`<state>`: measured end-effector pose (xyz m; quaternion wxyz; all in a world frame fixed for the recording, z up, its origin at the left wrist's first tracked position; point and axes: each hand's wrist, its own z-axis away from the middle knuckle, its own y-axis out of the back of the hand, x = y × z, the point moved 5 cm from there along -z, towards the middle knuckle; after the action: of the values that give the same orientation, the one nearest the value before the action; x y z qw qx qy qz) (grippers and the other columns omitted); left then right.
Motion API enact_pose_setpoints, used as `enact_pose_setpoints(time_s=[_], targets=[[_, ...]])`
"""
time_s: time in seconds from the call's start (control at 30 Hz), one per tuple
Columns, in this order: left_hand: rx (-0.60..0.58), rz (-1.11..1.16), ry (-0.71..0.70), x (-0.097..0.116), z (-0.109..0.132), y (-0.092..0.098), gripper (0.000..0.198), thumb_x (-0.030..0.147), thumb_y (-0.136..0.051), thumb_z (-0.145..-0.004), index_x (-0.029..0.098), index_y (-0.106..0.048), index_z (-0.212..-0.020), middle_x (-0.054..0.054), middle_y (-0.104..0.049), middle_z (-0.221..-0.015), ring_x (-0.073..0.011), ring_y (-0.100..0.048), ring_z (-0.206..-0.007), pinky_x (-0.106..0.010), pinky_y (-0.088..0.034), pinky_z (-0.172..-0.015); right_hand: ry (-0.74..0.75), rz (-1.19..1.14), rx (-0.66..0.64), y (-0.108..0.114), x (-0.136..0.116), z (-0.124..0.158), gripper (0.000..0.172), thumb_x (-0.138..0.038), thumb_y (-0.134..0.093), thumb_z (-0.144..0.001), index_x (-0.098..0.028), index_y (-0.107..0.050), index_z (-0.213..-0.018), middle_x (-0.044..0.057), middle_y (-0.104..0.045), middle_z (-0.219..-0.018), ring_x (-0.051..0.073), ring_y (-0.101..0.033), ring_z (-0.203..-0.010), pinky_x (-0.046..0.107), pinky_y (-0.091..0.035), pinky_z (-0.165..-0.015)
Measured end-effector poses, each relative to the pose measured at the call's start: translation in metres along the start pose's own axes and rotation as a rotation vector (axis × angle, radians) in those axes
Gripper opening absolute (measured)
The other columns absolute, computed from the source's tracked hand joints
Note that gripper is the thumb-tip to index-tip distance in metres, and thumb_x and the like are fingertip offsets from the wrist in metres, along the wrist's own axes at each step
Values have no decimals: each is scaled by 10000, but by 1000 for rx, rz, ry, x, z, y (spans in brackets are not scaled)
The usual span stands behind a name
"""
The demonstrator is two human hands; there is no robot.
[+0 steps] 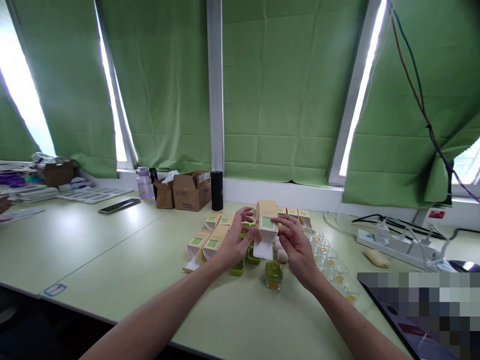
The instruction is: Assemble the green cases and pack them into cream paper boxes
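Note:
A small tan cardboard box [267, 210] with a green window and its white end flap hanging down is raised over the table. My right hand [298, 247] grips its right side, the index finger on the front. Beside its left edge is my left hand [240, 240], fingers apart and the thumb close to the box; whether it touches I cannot tell. Below stands a glass jar with a green lid [273, 272]. Several green lids or trays [237, 269] lie partly hidden behind my hands, near pale rounded pieces [282, 256].
Matching boxes [212, 243] lie left, more [303, 215] behind. Several clear glass jars [339, 277] stand right. A power strip [397, 250], cables and a dark-edged device [390, 310] are farther right. Open cartons [191, 192], a black cylinder [216, 191] and a phone [120, 206] sit back left.

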<state>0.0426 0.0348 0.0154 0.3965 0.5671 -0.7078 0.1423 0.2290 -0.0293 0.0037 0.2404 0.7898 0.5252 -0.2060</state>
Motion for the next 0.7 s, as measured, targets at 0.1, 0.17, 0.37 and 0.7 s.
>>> enact_pose_setpoints(time_s=[0.1,0.17,0.37,0.7], targets=[[-16,-79,-111,4,1,0,532,401,-644,-1019,268,-417,-1481,-177,-499,-1472,-274,-611,-1258,-409,-583,-971,-17,-35,24,2,5,-1,347,-242,-533,-1027,-311,-700,-1323,119,-592,-1340,257,-664,-1175,412,-667,-877],[-63,-95,-125,5,3,-3,521,312,-660,-1001,300,-451,-1478,-162,-452,-1520,-257,-637,-1222,-377,-609,-922,-72,-106,29,0,9,-1,328,-262,-558,-1019,-319,-710,-1303,114,-566,-1383,232,-707,-1064,412,-671,-858],[-76,-106,-96,2,7,-6,404,229,-702,-952,286,-618,-1342,-139,-416,-1534,-208,-683,-1090,-340,-635,-859,-152,-189,2,-4,14,3,322,-297,-601,-1005,-337,-702,-1309,102,-525,-1415,207,-731,-991,396,-663,-852],[11,14,-67,-4,4,-6,325,292,-694,-978,250,-652,-1297,-129,-509,-1405,-175,-691,-983,-302,-626,-810,-202,-241,-85,-9,14,6,377,-340,-680,-969,-353,-682,-1346,100,-513,-1427,209,-726,-1012,433,-666,-893]])
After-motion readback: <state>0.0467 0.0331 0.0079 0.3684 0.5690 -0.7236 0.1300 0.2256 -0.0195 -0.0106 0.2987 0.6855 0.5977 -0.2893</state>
